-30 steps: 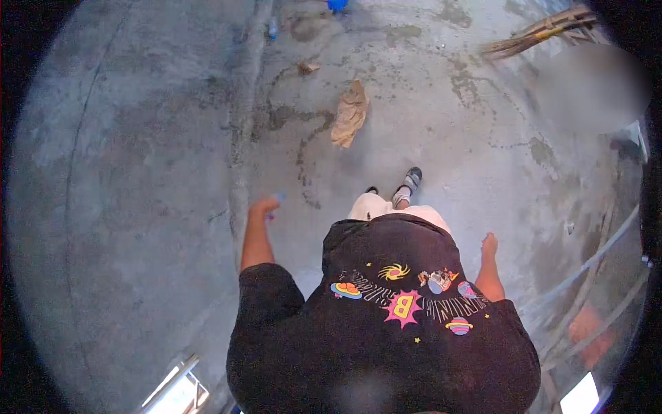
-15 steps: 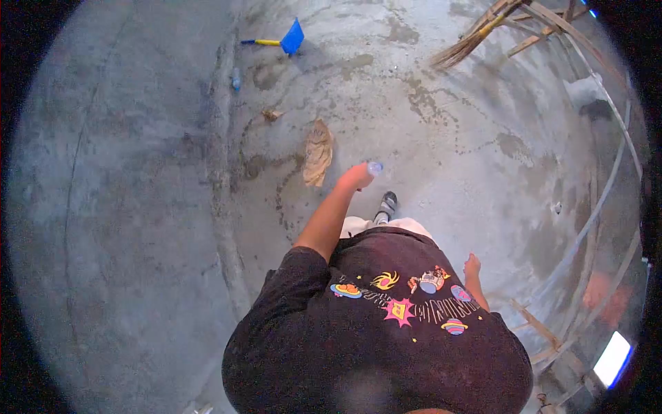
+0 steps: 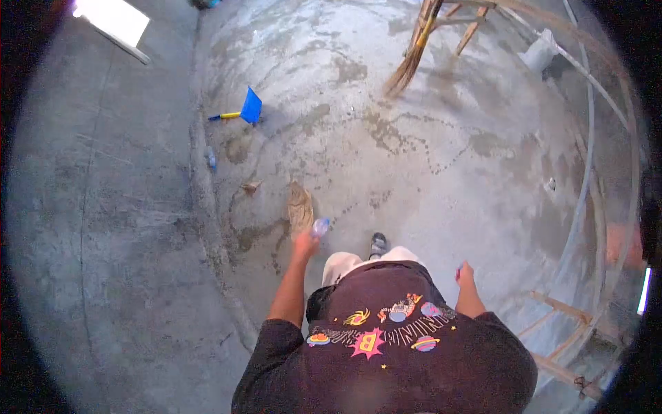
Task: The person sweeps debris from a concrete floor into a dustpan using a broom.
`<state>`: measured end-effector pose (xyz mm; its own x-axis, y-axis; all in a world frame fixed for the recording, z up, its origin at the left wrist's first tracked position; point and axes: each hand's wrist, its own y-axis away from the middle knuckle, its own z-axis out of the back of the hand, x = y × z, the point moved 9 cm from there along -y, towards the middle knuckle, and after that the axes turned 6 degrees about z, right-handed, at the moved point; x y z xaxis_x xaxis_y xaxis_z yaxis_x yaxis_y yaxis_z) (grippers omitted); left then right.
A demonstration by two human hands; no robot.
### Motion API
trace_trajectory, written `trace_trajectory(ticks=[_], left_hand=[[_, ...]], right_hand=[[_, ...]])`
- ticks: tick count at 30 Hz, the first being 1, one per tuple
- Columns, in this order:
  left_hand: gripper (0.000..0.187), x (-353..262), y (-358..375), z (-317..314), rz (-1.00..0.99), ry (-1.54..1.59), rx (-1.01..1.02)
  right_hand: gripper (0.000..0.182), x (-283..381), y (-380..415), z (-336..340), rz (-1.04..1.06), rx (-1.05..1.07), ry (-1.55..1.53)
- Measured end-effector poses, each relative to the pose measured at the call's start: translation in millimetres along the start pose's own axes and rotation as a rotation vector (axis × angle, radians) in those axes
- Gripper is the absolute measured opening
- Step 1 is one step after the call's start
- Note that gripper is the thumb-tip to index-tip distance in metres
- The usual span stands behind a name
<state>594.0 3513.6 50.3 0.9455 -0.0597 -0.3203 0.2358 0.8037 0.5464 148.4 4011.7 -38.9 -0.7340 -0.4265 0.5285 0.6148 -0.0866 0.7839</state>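
Note:
My left hand (image 3: 304, 243) is closed around a clear plastic bottle (image 3: 321, 227), held out low in front of me on the left. Beyond that hand, a crumpled brown paper bag (image 3: 299, 205) lies flat on the floor, its near end partly covered by the hand. At my right side hangs my right hand (image 3: 466, 273), its fingers curled. A small pinkish patch shows at its fingertips, too small to name.
A blue dustpan (image 3: 251, 107) and another plastic bottle (image 3: 212, 159) lie by the left wall. A brown scrap (image 3: 251, 187) is near the bag. Ahead, a stick broom (image 3: 408, 67) leans on wooden poles. Right stand a white container (image 3: 539, 52) and a wooden ladder-like frame (image 3: 562, 307).
My view has tilted up and shifted forward, so floor items sit lower in it. My left hand has swung left with the bottle, in front of the paper bag.

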Motion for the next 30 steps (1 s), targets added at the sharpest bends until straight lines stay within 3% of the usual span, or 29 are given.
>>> trace_trajectory(ticks=[1, 2, 3, 4, 5, 6, 7, 8, 10, 12, 15, 17, 21, 26, 30], left_hand=[[0.042, -8, 0, -2, 0.002, -0.005, 0.006], [0.045, -30, 4, 9, -0.121, 0.077, -0.09], [0.048, -49, 13, 21, -0.239, 0.157, -0.181], [0.051, -64, 18, 25, -0.113, 0.201, -0.024], [0.054, -81, 27, 28, 0.017, 0.247, 0.134], [0.054, -95, 30, 32, 0.023, 0.245, 0.143], [0.054, -112, 29, 38, -0.036, 0.283, 0.139], [0.054, -126, 34, 43, -0.091, 0.323, 0.142], [0.055, -151, 45, 55, -0.108, 0.341, 0.193], [0.056, -160, 45, 57, -0.119, 0.363, 0.232], [0.056, -160, 50, 51, -0.162, 0.467, 0.299], [0.057, -168, 66, 58, -0.12, 0.689, 0.496], [0.058, -151, 75, 81, -0.105, 0.762, 0.465], [0.054, -151, 89, 99, -0.172, 0.956, 0.576], [0.039, -135, 81, 102, -0.191, 1.106, 0.763]], right_hand=[[0.032, 8, -19, -19, 0.108, 0.144, 0.181], [0.03, 12, -56, -47, 0.38, 0.304, 0.512], [0.03, 2, -133, -74, 0.815, 0.325, 0.573], [0.028, 36, -90, -108, 0.984, 0.317, 0.742], [0.022, 68, -42, -150, 1.131, 0.358, 1.279], [0.027, 93, -5, -154, 0.687, 0.31, 0.543], [0.038, 104, -3, -184, 0.762, 0.333, 0.58], [0.042, 130, 53, -209, 0.705, 0.445, 0.481], [0.039, 170, 130, -254, 0.715, 0.646, 0.313], [0.037, 178, 160, -305, 0.763, 0.905, 0.258], [0.036, 200, 240, -345, 0.724, 1.049, 0.255], [0.037, 194, 272, -373, 0.655, 1.242, 0.303], [0.038, 193, 306, -395, 0.808, 1.318, 0.443], [0.034, 189, 324, -397, 0.547, 1.377, 0.2], [0.032, 203, 368, -416, 0.601, 1.392, 0.097]])
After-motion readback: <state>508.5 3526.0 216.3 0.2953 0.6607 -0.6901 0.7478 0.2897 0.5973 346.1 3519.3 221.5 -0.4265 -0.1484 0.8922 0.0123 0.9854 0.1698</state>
